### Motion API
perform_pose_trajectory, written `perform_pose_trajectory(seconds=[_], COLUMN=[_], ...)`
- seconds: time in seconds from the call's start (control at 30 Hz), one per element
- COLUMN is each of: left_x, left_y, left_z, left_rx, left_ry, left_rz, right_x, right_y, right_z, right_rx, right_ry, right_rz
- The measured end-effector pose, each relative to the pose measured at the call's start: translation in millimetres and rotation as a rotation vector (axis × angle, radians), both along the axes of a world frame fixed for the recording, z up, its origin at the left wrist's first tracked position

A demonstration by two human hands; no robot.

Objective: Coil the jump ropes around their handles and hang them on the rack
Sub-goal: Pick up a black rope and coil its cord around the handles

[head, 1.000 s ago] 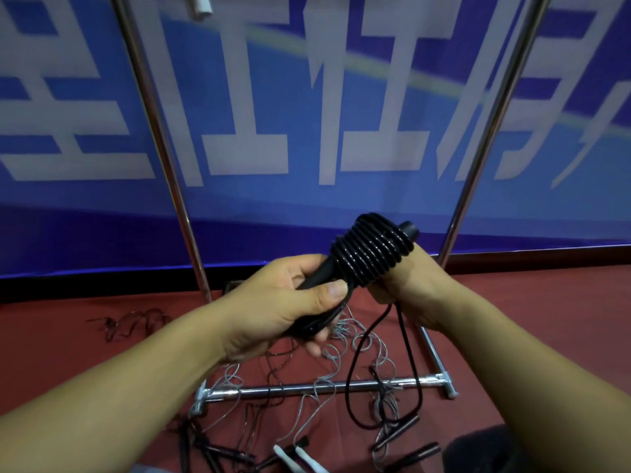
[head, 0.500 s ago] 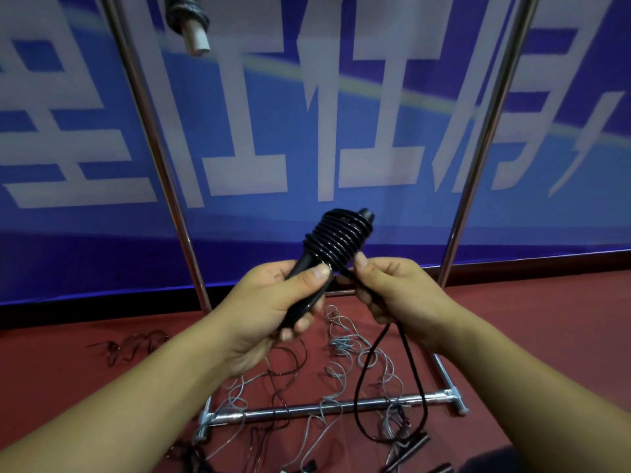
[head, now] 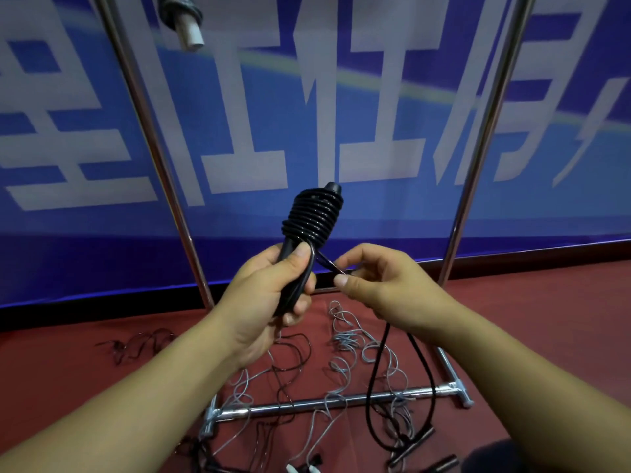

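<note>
Black rope (head: 312, 218) coiled round handle (head: 290, 285)

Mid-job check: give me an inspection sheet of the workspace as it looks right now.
Surface: red floor.
Job's things: black jump rope handles wrapped in coils, held upright; rope tail hangs in a loop to the floor; metal rack behind.
Clutter: loose grey ropes and dark ropes tangled on the floor.
Grippers: left hand grips the handles; right hand pinches the rope.
Cables: nothing seen.
Surroundings: blue banner; a coiled rope hangs at top.
</note>
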State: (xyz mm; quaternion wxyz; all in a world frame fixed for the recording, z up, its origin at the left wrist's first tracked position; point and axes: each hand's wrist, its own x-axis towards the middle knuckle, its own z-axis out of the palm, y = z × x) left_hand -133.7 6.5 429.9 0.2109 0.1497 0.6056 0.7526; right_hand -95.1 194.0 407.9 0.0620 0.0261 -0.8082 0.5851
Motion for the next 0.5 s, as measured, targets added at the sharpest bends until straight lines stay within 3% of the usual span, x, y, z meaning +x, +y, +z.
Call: perform_pose_trajectory(seconds=[0.13,0.5], left_x=[-3,-28], left_y=[-1,4], left_z=[-2,-24], left_rx=[-0.033,-0.455], left_ry=[0.041,0.351], left_rz=[0.018,0.284], right_x=[3,13], right_y=[-1,-14], right_z=[-3,6], right_rx=[0.346,0.469], right_ry=[0.118,-0.057], right_rz=[-0.076,-0.058])
